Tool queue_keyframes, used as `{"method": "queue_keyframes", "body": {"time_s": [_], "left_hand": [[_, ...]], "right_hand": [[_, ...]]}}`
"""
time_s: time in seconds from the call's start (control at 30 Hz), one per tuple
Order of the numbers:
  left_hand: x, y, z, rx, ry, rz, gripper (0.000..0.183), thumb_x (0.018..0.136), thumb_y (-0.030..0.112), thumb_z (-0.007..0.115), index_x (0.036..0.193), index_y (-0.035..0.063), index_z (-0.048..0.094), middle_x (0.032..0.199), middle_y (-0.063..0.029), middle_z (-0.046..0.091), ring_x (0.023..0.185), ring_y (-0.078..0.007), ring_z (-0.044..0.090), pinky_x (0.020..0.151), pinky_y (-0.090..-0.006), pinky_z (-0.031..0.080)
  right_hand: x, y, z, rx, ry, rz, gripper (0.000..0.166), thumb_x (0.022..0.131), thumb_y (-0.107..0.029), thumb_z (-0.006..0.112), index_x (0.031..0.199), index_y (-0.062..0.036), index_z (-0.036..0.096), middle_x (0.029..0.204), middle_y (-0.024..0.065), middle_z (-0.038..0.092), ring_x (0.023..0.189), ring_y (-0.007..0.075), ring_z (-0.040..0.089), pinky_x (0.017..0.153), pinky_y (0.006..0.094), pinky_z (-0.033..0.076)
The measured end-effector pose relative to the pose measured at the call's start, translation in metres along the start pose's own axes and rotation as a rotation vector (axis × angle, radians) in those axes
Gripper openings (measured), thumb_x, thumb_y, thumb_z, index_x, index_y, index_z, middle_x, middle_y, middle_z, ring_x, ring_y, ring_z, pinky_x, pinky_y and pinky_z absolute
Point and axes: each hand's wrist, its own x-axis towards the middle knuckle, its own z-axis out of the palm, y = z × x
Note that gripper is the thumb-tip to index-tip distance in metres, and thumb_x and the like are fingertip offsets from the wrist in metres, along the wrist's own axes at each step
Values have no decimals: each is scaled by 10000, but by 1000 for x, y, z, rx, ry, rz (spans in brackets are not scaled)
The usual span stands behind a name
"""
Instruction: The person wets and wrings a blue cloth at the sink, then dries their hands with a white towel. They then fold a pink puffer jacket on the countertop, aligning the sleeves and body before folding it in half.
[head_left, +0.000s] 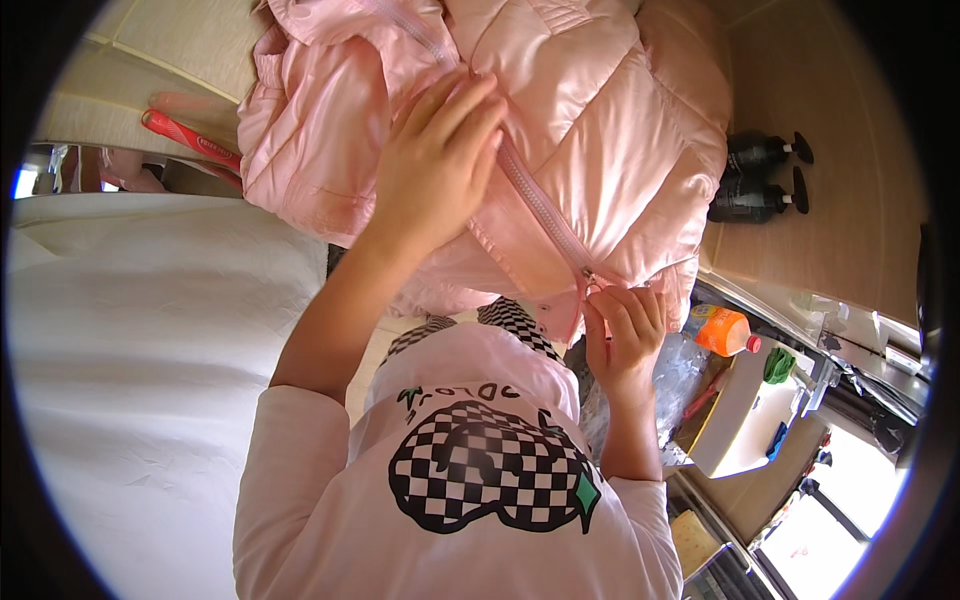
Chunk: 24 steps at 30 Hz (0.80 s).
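Observation:
A shiny pink quilted puffer jacket (570, 82) is spread in front of me, with folds at its left side. Its zipper (536, 187) runs diagonally from upper left to lower right. My left hand (439, 165) lies on the jacket, fingers bent over the zipper's edge; its thumb is hidden, so whether it pinches the fabric is unclear. Near the hem, my right hand (626, 330) pinches the pull just below the metal zipper slider (589, 275). Below the slider, a strip of pink placket fabric hangs beside my fingers.
Two dark pump bottles (750, 199) stand right of the jacket. An orange drink bottle (724, 330) is beyond my right hand, near a white open box (739, 427). At left are a red-handled object (191, 139) and a large white sheet (142, 315).

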Motion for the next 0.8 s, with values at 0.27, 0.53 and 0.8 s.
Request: {"method": "queue_keyframes", "body": {"time_s": [0.27, 0.53, 0.8], "left_hand": [[-54, 78, 19, -208, -235, 78, 357, 801, 255, 643, 1115, 87, 662, 1236, -59, 591, 1247, -239, 489, 1113, -423, 255], [-48, 54, 38, -86, -244, 95, 394, 776, 189, 627, 1169, 180, 650, 1292, 20, 578, 1277, -159, 471, 1122, -360, 251], [-28, 46, 40, -132, -280, 67, 308, 877, 156, 573, 1176, 157, 648, 1277, -14, 591, 1251, -209, 500, 1083, -412, 329]], "right_hand": [[3, 2, 5, 26, -4, 19, 123, 733, -29, 694, 829, -45, 618, 794, 73, 631, 716, 262, 560, 684, 377, 422], [-14, 16, 4, 6, -15, -17, 121, 717, -37, 678, 824, -44, 622, 759, 62, 594, 685, 238, 543, 659, 368, 394], [-60, 20, -24, -79, -17, 71, 144, 683, -46, 700, 801, -70, 621, 672, 23, 521, 622, 215, 493, 625, 351, 353]]}}
